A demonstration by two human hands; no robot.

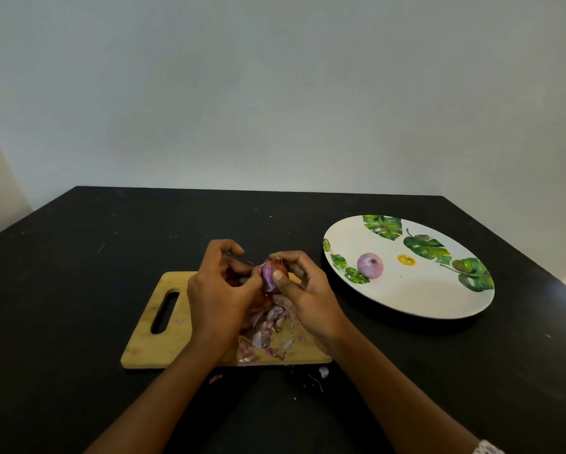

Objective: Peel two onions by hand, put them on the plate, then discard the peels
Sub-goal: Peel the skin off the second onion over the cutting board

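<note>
Two hands meet over the far edge of the cutting board, and between them we see the half-peeled onion. The left hand comes in from the board's handle side with its fingers curled. Its thumb and fingers close on the onion's left flank, while the forefinger arches free above the rest. The right hand cups the onion from the other side, fingers curled round its back and thumb pressed flat on its front, so both hands are clamped on it. The onion shows glossy purple flesh towards us and a patch of dry reddish-brown skin on top. Below the hands, on the board's right half, lies a loose heap of peels, thin, papery, pink and pale. The board is light wood, rectangular with rounded corners, scuffed, with a slot handle at its left end. A few scraps lie just off the board's near edge. To the right of the board, and apart from it, sits a round white plate printed with green leaves. The peeled onion, smooth and round, rests on the plate's side nearest the board. Under the board we see a matt black table flecked with small marks.
</note>
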